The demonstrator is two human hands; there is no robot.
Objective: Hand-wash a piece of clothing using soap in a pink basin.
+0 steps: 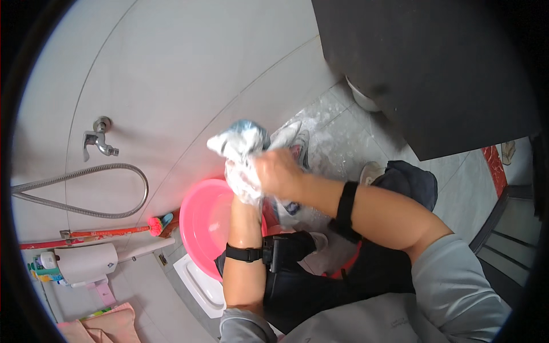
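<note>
White cloth (243, 150), wet and crumpled with a blue-grey patch on top, is sitting bunched near the centre of the frame, and the right hand (278, 173), slightly blurred, is clenching its right side. The left hand is hiding beneath the cloth, so I cannot tell how its fingers are closing; its bare left forearm (246, 228) is rising from the lower edge. Black straps (346, 203) are circling both arms. Just left of the left forearm, a pink basin (193, 240) is standing partly behind it, with a white rectangular object (197, 290) lying below. Grey floor tiles (366, 171) are showing right of the centre. Farther out, a metal tap (100, 139) and a looping hose (140, 177) are occupying the left side, a peach towel (111, 327) is hanging at lower left, and a dark panel (440, 74) is filling the upper right.
</note>
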